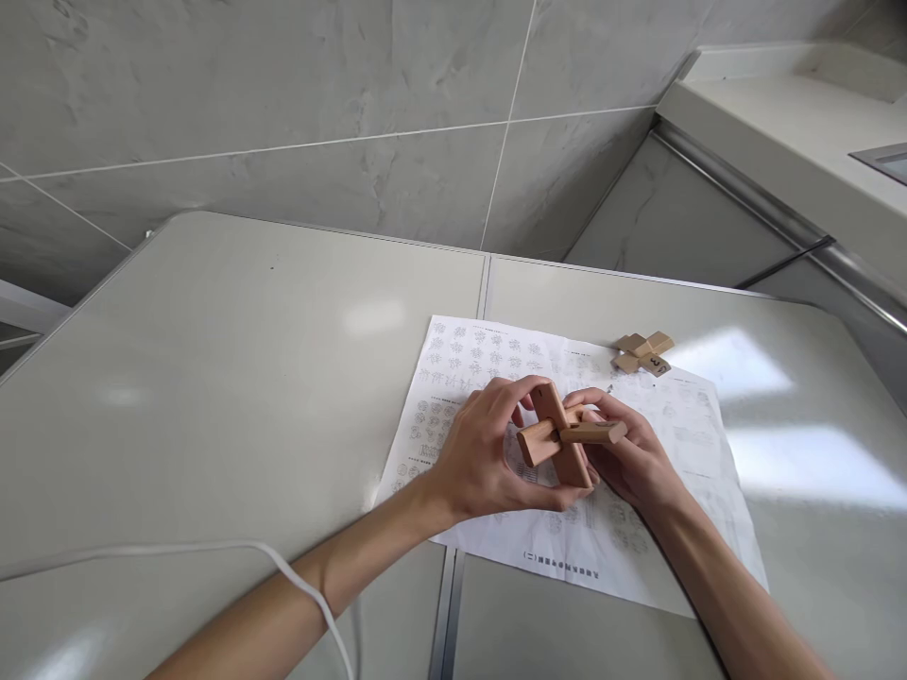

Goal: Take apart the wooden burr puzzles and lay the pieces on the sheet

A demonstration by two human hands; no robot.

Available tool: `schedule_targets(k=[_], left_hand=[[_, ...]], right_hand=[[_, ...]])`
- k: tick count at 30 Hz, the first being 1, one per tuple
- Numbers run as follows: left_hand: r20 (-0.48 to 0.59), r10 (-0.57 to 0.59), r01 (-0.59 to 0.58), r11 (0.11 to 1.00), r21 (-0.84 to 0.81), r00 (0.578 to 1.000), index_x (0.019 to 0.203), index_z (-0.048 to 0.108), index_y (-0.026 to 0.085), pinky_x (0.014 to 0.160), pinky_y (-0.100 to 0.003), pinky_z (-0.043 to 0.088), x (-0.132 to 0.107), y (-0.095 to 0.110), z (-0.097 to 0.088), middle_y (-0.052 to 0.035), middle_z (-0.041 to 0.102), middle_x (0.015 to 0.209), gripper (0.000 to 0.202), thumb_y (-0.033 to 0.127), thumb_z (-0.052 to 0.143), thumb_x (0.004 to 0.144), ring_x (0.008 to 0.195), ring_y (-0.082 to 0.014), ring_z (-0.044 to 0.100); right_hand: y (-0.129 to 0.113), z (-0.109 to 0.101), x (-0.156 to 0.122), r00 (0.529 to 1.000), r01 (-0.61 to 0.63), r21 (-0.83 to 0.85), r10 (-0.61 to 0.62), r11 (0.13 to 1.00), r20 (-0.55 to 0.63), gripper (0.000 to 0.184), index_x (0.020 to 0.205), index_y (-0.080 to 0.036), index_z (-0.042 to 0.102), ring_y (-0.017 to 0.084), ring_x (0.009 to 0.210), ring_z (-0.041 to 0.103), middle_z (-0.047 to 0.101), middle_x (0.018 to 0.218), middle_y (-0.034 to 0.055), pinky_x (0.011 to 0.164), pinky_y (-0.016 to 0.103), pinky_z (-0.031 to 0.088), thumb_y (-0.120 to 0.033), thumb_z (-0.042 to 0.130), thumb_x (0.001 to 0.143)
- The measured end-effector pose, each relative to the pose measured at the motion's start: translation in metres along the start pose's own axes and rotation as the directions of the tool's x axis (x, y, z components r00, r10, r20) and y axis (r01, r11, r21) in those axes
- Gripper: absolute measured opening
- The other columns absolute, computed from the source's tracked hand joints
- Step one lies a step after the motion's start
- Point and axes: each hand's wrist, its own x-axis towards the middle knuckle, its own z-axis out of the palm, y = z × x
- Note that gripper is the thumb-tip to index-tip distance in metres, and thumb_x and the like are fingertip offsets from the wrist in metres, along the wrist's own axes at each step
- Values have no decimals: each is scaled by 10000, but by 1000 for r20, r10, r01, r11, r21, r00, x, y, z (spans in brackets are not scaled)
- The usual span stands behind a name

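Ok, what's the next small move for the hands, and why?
Probably a slight turn of the crossed brown wooden blocks to bring the hidden side of their joint into view. The left hand spans one long block from end to end, while the right hand covers part of the other side, so the fit there can't be judged.

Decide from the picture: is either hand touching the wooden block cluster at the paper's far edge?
No: the left hand and right hand hold the nearer cluster, while the far cluster lies apart from them.
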Motion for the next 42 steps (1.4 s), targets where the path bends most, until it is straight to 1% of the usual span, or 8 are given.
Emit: schedule_targets(k=[4,8,14,19,31,34,37,42], left_hand=[[41,-25,24,1000,10,999,1461,465,302,1036,-522,549,-3,-1,3,6,814,1049,978,514,962,646,905,-260,770],[47,-31,33,999,-21,998,1472,456,316,977,-482,586,-4,-2,3,24,825,977,961,527,948,674,800,-235,791],[48,-5,7,999,-40,999,1446,466,321,941,-460,605,-4,-3,1,14,826,1001,935,508,953,670,811,-237,796],[26,29,-29,999,-28,999,1431,464,312,908,-448,596,-4,-4,2,35,822,936,920,473,950,667,802,-233,788],[-30,62,-62,998,-2,998,1436,488,316,942,-487,594,-3,-4,2,3,806,1071,957,514,973,635,907,-254,769],[-68,84,-84,996,2,994,1399,520,293,814,-432,597,-3,-3,1,-14,757,1048,938,570,973,626,833,-217,698],[-120,59,-59,998,6,991,1361,547,270,644,-363,530,-2,-3,-2,-10,657,963,946,613,974,589,754,-182,564],[-153,28,-37,998,-56,988,1376,526,272,622,-351,497,-2,-3,-4,-17,613,995,954,624,952,600,762,-175,509]], right_hand=[[1,0,0,999,23,39,-24,999,21,319,1070,-251,732,140,433,574,661,619,-19,421,255,476,-532,817,943],[2,-1,0,999,17,63,-20,998,38,275,1082,-256,746,139,436,577,673,630,-11,425,252,467,-501,800,968],[5,-4,-2,999,3,41,-4,999,37,285,1084,-257,736,140,452,561,683,653,-3,445,262,467,-517,785,978],[8,-6,-1,999,-14,24,13,1000,36,275,1093,-249,719,149,481,585,707,697,11,475,279,495,-505,760,1001],[2,1,1,1000,23,61,-22,998,-11,316,1036,-245,745,136,433,535,663,611,-2,409,253,414,-536,821,937],[1,0,2,999,31,42,-29,999,-45,330,1022,-239,740,136,426,501,634,574,-10,395,252,387,-545,822,927],[3,-4,2,992,62,52,-56,997,-116,277,1033,-239,740,124,422,456,605,539,-26,406,242,359,-495,804,950],[8,-12,3,979,124,106,-104,987,-178,204,1095,-233,741,112,434,443,586,541,-40,473,249,391,-400,756,978]])
